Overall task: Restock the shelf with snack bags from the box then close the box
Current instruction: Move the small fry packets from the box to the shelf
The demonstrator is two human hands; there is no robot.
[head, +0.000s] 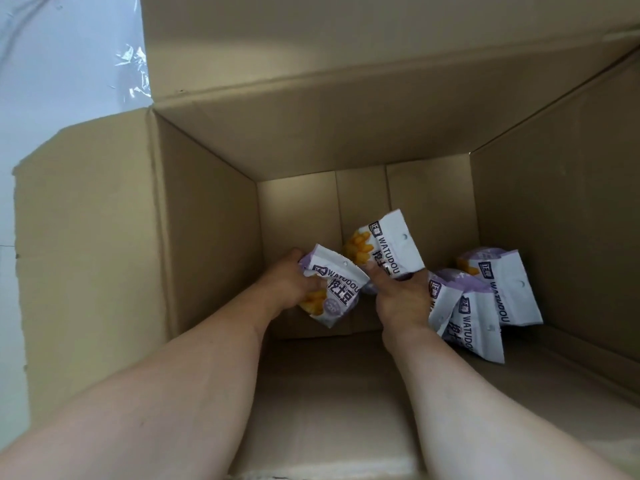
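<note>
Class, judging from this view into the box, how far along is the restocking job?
Mostly done: the box is nearly empty, its floor largely bare. In hand: the left hand grips one snack bag, the right hand another. Left: about three bags lie at right, and the flaps stay open.

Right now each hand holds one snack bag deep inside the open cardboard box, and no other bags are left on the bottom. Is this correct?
Not quite. The left hand and right hand each hold a snack bag inside the open cardboard box, but more bags remain: the head view shows several loose bags lying on the bottom at the right.
</note>
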